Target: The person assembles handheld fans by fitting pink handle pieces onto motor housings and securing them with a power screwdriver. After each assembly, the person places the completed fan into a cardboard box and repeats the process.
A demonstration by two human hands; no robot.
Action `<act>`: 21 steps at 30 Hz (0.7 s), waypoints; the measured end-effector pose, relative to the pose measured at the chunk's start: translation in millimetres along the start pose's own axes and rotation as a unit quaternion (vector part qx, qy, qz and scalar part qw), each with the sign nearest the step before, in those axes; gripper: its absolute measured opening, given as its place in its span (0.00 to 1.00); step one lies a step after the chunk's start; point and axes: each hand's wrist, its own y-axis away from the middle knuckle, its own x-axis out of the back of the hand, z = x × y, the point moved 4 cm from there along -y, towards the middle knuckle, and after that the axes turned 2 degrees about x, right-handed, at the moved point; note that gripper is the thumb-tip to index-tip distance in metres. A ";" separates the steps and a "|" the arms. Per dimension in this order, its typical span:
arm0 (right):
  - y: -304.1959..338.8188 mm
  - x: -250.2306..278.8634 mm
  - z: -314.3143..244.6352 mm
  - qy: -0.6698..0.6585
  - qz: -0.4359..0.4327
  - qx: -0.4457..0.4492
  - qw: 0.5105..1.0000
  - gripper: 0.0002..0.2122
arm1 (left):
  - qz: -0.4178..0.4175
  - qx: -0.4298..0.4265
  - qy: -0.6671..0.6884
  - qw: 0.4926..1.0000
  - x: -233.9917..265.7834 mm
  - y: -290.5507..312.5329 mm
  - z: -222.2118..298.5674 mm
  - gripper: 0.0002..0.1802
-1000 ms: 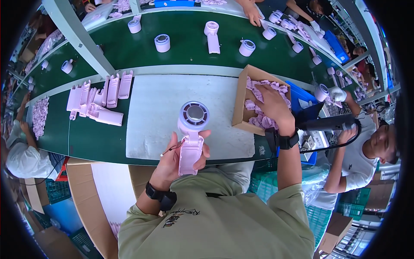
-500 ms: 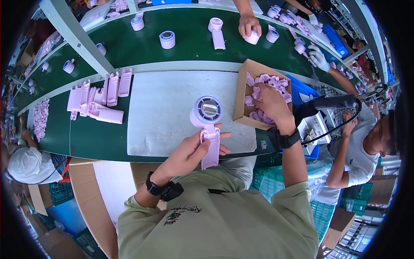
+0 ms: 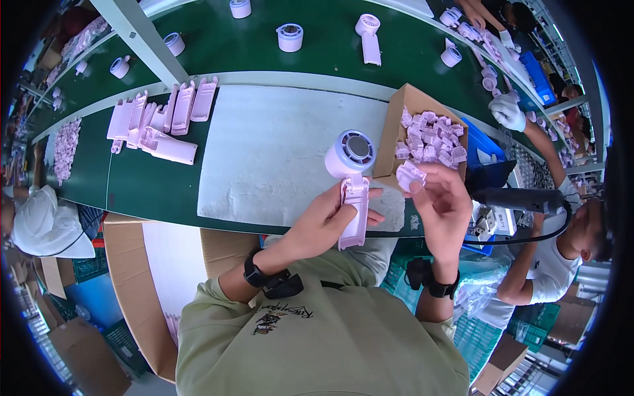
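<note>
A pink handheld fan (image 3: 356, 210) with a round lilac head is gripped in my left hand (image 3: 323, 221), its hollow handle facing up. My right hand (image 3: 446, 208) pinches a small pink plastic part (image 3: 411, 176) between thumb and fingers, just right of the fan. Behind that hand stands an open cardboard box (image 3: 391, 137), full of similar small pink parts (image 3: 432, 137). Beneath the fan lies a worn white work mat (image 3: 264, 155).
Several pink handle shells (image 3: 168, 145) lie left of the mat. Fan heads and fans (image 3: 368, 39) stand on the green belt (image 3: 218, 49) beyond a pale rail. A blue bin (image 3: 485, 148) and a black tool (image 3: 518, 198) are at right. A co-worker's gloved hand (image 3: 507, 112) is farther right.
My right hand has come out of the cardboard box toward me, holding a small pink part. My left hand still holds the fan. The co-worker's hand at the top has left the view.
</note>
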 end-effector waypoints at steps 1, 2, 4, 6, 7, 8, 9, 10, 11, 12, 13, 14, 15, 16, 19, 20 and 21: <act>8.3 -8.5 0.3 0.000 0.000 -0.004 1.000 0.12 | 0.015 -0.005 -0.003 1.000 -3.7 -2.1 0.4 0.22; 16.0 -19.2 4.7 -0.085 -0.008 -0.001 0.996 0.12 | 0.029 -0.010 -0.009 0.999 -5.0 -4.0 -0.5 0.22; 25.2 -29.9 15.3 -0.172 -0.014 0.001 0.985 0.13 | 0.042 -0.008 -0.081 0.996 -5.6 -5.9 -2.8 0.24; 30.3 -34.4 26.1 -0.144 0.006 -0.005 0.990 0.13 | 0.070 -0.013 -0.221 0.973 -5.0 -6.6 -2.5 0.26; 31.3 -34.8 28.6 -0.130 0.017 -0.007 0.991 0.13 | 0.070 -0.011 -0.222 0.972 -6.7 -7.3 -3.2 0.26; 30.5 -33.0 27.9 -0.132 0.017 -0.008 0.991 0.13 | 0.089 -0.036 -0.218 0.971 -8.6 -7.6 -1.7 0.25; 28.6 -31.9 21.5 -0.045 -0.033 0.040 0.998 0.14 | 0.107 -0.061 -0.214 0.969 -10.2 -7.6 0.0 0.24; 28.2 -30.4 15.6 0.042 -0.081 0.087 0.992 0.14 | 0.124 -0.085 -0.209 0.966 -10.7 -6.9 1.5 0.23; 29.2 -31.3 11.7 0.129 -0.128 0.133 0.974 0.15 | 0.123 -0.084 -0.210 0.966 -9.8 -6.8 0.4 0.23; 30.5 -29.6 11.3 0.128 -0.127 0.132 0.975 0.15 | 0.115 -0.085 -0.213 0.966 -8.2 -6.8 -1.3 0.23; 31.8 -25.1 15.0 0.056 -0.099 0.068 0.991 0.15 | 0.107 -0.087 -0.216 0.967 -6.4 -6.8 -3.1 0.23; 33.8 -21.7 19.1 -0.016 -0.070 0.003 0.997 0.15 | 0.099 -0.089 -0.218 0.967 -5.6 -6.9 -4.3 0.22; 35.1 -19.1 23.1 -0.088 -0.040 -0.061 0.993 0.15 | 0.099 -0.089 -0.218 0.967 -5.9 -7.6 -5.4 0.22; 34.6 -20.0 20.3 -0.088 -0.040 -0.062 0.993 0.15 | 0.099 -0.109 -0.211 0.966 -7.3 -8.6 -5.1 0.22; 31.9 -21.7 6.3 0.064 0.010 -0.013 0.998 0.14 | 0.098 -0.151 -0.196 0.964 -10.6 -9.0 -2.4 0.22; 32.3 -21.6 7.1 0.063 0.011 -0.014 0.998 0.14 | 0.102 -0.131 -0.213 0.963 -12.6 -8.5 0.1 0.22; 33.0 -22.8 4.7 0.143 0.001 0.033 0.989 0.15 | 0.105 -0.112 -0.230 0.961 -14.6 -7.7 2.6 0.21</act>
